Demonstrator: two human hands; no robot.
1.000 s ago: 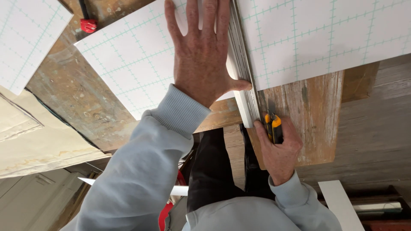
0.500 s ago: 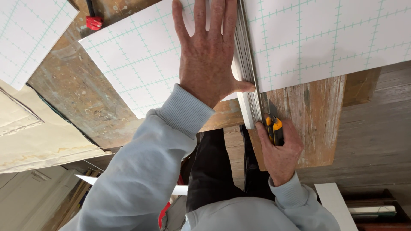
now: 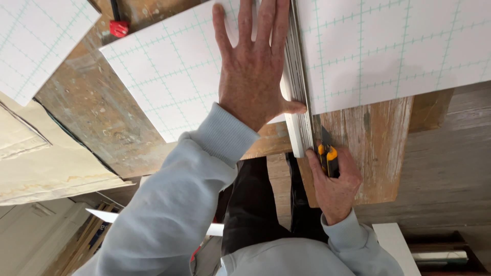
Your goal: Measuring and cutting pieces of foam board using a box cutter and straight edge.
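R grip [image 3: 333,185] holds knife [image 3: 328,159].

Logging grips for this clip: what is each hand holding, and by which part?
The right hand grips a yellow-and-black utility knife by its handle. The left hand holds nothing; it presses flat beside the metal straightedge.

A yellow and black utility knife [image 3: 327,158] sits gripped in the right hand [image 3: 332,186], its blade pointing away and lying against the right edge of a long metal straightedge [image 3: 299,97]. The straightedge runs near to far across a white sheet with a pale green grid [image 3: 169,71], pressed flat under the spread left hand [image 3: 253,76].
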